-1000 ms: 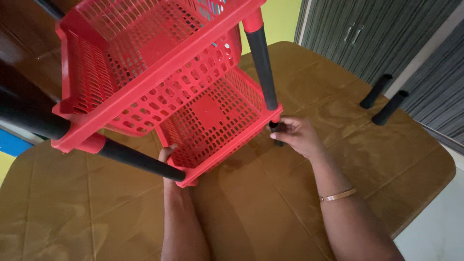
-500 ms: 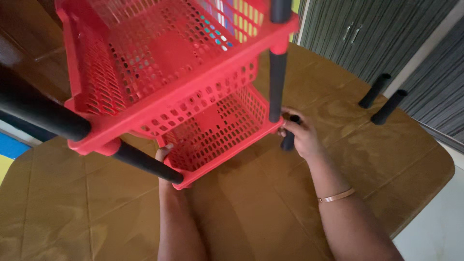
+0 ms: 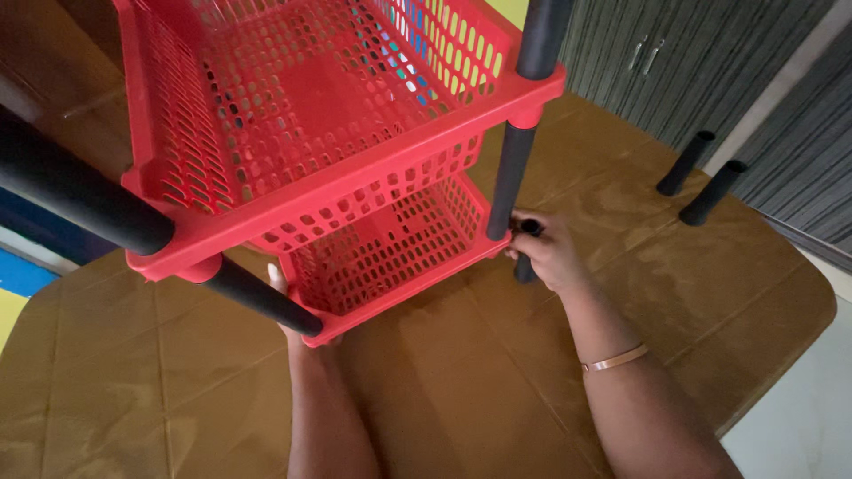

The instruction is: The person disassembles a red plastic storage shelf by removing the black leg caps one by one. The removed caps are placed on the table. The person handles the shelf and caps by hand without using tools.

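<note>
A red perforated plastic rack with two basket tiers (image 3: 355, 204) joined by black tube posts stands on the brown-covered table (image 3: 479, 390). My left hand (image 3: 286, 302) grips the near left corner of the lower basket, mostly hidden behind a black post (image 3: 257, 297). My right hand (image 3: 543, 253) is closed around a short black tube leg (image 3: 525, 266) under the lower basket's near right corner, just below the upright post (image 3: 513, 182).
Two loose black tubes (image 3: 685, 164) (image 3: 713, 192) stand at the table's far right edge. Grey cabinet doors (image 3: 674, 53) lie beyond. A pale floor (image 3: 799, 426) shows at the lower right. A thin bracelet (image 3: 614, 359) circles my right wrist.
The rack has tilted more upright and closer to the camera. My right hand has shifted slightly lower at the corner leg; my left hand stays on the lower basket.
</note>
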